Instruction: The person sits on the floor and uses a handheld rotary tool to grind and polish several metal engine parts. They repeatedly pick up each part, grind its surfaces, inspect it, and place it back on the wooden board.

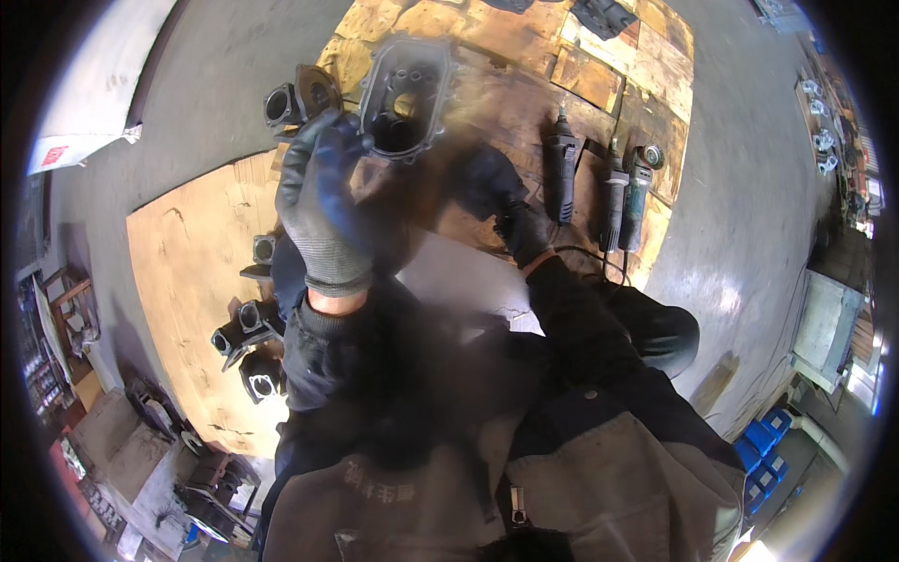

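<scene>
A grey metal housing [438, 89], open-topped with a bolt-hole flange and a round hole inside, is at the far middle of the wooden work surface. My left hand [323, 192], in a grey knit glove with a dark blue coated palm, grips the housing's near-left rim, fingers closed. To its far left is a dark flanged pipe casting [298, 96]. My right hand [506, 201], in a black glove, is right of the housing and smeared by motion. Its fingers cannot be made out, nor whether anything is in them.
Three corded hand grinders, including a die grinder [562, 173] and an angle grinder [640, 192], lie to the right on the patched wooden surface [646, 56]. Several flanged castings [251, 318] stand on a plywood sheet [183, 281] at left. Blue bins [768, 440] are at far right.
</scene>
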Demonstrator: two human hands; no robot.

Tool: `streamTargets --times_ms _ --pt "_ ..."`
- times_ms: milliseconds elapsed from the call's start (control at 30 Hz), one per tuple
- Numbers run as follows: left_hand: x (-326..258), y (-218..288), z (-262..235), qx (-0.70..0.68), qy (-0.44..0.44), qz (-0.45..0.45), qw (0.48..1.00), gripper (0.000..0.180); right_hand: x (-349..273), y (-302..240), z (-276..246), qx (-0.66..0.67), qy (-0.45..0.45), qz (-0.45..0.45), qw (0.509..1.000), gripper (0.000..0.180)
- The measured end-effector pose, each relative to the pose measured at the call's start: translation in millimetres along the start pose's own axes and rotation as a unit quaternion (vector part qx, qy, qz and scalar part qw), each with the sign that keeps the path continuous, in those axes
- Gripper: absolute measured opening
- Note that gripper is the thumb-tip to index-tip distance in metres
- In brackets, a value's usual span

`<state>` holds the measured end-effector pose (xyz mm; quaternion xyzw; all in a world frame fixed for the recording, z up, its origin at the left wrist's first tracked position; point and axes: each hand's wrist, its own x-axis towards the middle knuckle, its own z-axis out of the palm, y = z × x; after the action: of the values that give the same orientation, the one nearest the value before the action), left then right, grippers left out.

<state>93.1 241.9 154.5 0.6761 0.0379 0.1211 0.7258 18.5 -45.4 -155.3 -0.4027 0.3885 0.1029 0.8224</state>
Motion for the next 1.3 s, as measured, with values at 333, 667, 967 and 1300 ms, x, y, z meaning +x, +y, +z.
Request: streamTargets --times_ms 333,667,967,1300 --pt "2 -13 6 -0.032 -0.008 -0.003 0.999 0.029 -14 -7 1 0.028 -0.084 -0.007 0.996 0.019" --pt "1 -7 19 0.057 -0.003 0.059 0.997 0.032 -39 -37 29 -0.064 -0.068 0.013 0.996 0.023" --pt "2 -4 13 -0.059 0.005 -0.031 0.998 0.025 -82 -90 99 -0.533 -0.048 -0.267 0.801 0.022" --pt "2 -2 13 0.051 -0.002 0.055 0.997 0.031 -83 -42 78 -0.72 -0.108 -0.44 0.526 0.026"
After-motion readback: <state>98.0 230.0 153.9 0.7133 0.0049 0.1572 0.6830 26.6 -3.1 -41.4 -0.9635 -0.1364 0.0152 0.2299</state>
